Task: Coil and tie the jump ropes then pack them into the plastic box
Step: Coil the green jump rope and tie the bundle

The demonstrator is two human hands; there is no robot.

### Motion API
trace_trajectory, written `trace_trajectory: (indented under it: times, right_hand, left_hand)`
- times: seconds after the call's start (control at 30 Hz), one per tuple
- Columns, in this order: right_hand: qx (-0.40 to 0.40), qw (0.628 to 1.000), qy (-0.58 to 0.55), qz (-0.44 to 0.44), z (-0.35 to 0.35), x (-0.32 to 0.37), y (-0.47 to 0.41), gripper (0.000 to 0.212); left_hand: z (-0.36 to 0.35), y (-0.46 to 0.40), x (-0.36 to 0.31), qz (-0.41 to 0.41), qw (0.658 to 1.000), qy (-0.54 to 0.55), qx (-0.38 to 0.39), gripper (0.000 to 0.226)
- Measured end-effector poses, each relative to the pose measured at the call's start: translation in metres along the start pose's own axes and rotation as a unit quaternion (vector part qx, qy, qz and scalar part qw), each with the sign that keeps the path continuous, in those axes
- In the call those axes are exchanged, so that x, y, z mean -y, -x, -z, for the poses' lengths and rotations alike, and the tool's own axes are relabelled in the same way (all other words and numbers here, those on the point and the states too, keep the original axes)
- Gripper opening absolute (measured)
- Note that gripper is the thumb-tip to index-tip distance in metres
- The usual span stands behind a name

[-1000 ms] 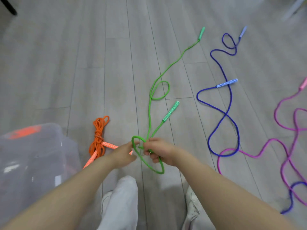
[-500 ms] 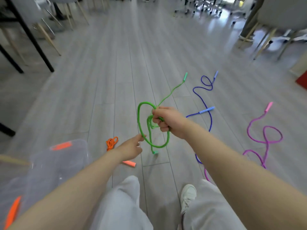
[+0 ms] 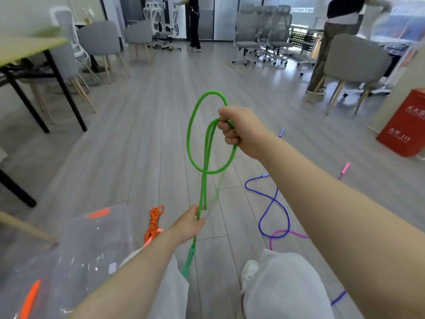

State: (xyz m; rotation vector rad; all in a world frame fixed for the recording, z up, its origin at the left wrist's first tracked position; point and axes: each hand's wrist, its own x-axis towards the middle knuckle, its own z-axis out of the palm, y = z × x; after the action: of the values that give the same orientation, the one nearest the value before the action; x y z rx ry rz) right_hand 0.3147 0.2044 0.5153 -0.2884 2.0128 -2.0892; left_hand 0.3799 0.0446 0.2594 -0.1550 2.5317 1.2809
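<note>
Green jump rope (image 3: 211, 134) hangs in mid-air above the floor (image 3: 138, 139): the raised right hand (image 3: 241, 130) grips its loop, and the lower left hand (image 3: 190, 223) pinches the strands, one handle dangling beneath. Plastic box (image 3: 92, 245) sits near the left edge, beside the tied orange rope (image 3: 154, 221). Purple rope (image 3: 273, 203) and pink rope (image 3: 285, 233) sprawl rightward.

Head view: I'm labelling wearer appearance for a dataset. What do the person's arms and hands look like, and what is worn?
Both forearms are bare, with no sleeves, gloves or watch in view. The left hand and right hand show no visible rings or markings. Lower down, light grey-white trousers and a white shoe are visible.
</note>
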Motion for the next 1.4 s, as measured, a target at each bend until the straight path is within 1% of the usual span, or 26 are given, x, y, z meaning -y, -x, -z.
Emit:
trace_trajectory:
  times: [0.03,0.07,0.17,0.23,0.3,0.37,0.47,0.57,0.63,0.7,0.8,0.87,0.9,0.93,0.97,1.0,1.03,1.07,1.1,1.17,1.2,1.27,1.3,1.37,1.4]
  right_hand:
    - [-0.01,1.0,-0.022,0.01,0.002,0.008,0.006,0.024]
    - [-0.021,0.998,-0.05,0.02,0.003,0.016,0.011,0.023]
    - [-0.056,0.991,-0.113,0.041,0.008,0.037,0.029,0.019]
    - [-0.08,0.989,-0.114,0.052,0.01,0.049,0.042,0.018]
    - [-0.114,0.988,-0.086,0.056,0.013,0.057,0.054,0.019]
    - [-0.143,0.987,-0.05,0.052,0.017,0.062,0.067,0.017]
    - [-0.154,0.988,-0.011,0.029,0.021,0.062,0.088,0.01]
    - [-0.161,0.987,0.024,0.012,0.026,0.049,0.107,0.013]
    - [-0.161,0.985,0.065,-0.002,0.03,0.035,0.121,0.013]
    - [-0.154,0.982,0.108,-0.032,0.036,0.018,0.137,0.016]
    - [-0.135,0.982,0.101,-0.089,0.038,-0.007,0.159,0.032]
    - [-0.125,0.978,0.124,-0.108,0.034,-0.023,0.17,0.043]
    - [-0.121,0.973,0.164,-0.109,0.031,-0.028,0.176,0.048]
    - [-0.11,0.961,0.231,-0.106,0.028,-0.033,0.18,0.053]
    - [-0.095,0.936,0.322,-0.102,0.024,-0.035,0.186,0.057]
    - [-0.087,0.894,0.428,-0.099,0.021,-0.036,0.192,0.06]
    - [-0.09,0.852,0.508,-0.084,0.016,-0.037,0.197,0.062]
    - [-0.1,0.835,0.537,-0.069,0.011,-0.035,0.204,0.062]
    - [-0.106,0.848,0.515,-0.058,0.006,-0.033,0.209,0.06]
    - [-0.101,0.908,0.406,-0.025,-0.002,-0.034,0.218,0.055]
    - [-0.093,0.93,0.355,-0.009,-0.007,-0.037,0.223,0.052]
    - [-0.089,0.95,0.301,0.008,-0.013,-0.048,0.232,0.042]
    - [-0.096,0.956,0.278,0.012,-0.014,-0.055,0.235,0.033]
    - [-0.119,0.963,0.241,0.009,-0.015,-0.069,0.241,0.017]
    - [-0.125,0.967,0.222,0.001,-0.014,-0.074,0.243,0.015]
  left_hand:
    - [-0.003,0.006,0.002,0.002,1.0,-0.004,-0.007,0.018]
    - [-0.005,0.014,0.003,0.007,1.0,-0.013,-0.008,0.015]
    - [-0.01,0.038,0.007,0.006,1.0,-0.023,0.008,0.018]
    - [-0.011,0.053,0.006,-0.001,1.0,0.007,0.016,0.019]
    - [-0.01,0.067,0.002,-0.019,0.999,0.044,0.01,0.025]
    - [-0.004,0.08,-0.009,-0.049,0.997,0.056,-0.012,0.029]
    - [0.01,0.101,-0.037,-0.082,0.991,0.092,-0.053,0.028]
    - [0.03,0.118,-0.068,-0.107,0.981,0.141,-0.085,0.027]
    - [0.044,0.132,-0.088,-0.123,0.977,0.138,-0.104,0.027]
    - [0.055,0.148,-0.107,-0.149,0.973,0.103,-0.139,0.027]
    - [0.064,0.172,-0.131,-0.193,0.962,0.033,-0.189,0.029]
    - [0.066,0.188,-0.144,-0.203,0.955,0.033,-0.214,0.029]
    - [0.066,0.194,-0.149,-0.208,0.951,0.043,-0.223,0.029]
    - [0.066,0.2,-0.154,-0.212,0.948,0.054,-0.229,0.029]
    - [0.066,0.205,-0.159,-0.217,0.946,0.065,-0.23,0.03]
    - [0.064,0.211,-0.164,-0.223,0.945,0.076,-0.227,0.03]
    - [0.063,0.215,-0.169,-0.228,0.943,0.092,-0.222,0.029]
    - [0.06,0.218,-0.173,-0.231,0.942,0.106,-0.217,0.029]
    - [0.058,0.221,-0.176,-0.234,0.941,0.119,-0.211,0.029]
    - [0.052,0.227,-0.179,-0.241,0.941,0.132,-0.197,0.029]
    - [0.048,0.23,-0.179,-0.244,0.941,0.135,-0.19,0.029]
    - [0.042,0.236,-0.179,-0.249,0.941,0.144,-0.177,0.03]
    - [0.04,0.238,-0.179,-0.251,0.941,0.15,-0.171,0.03]
    - [0.039,0.242,-0.178,-0.252,0.943,0.151,-0.155,0.031]
    - [0.038,0.243,-0.177,-0.251,0.946,0.147,-0.141,0.032]
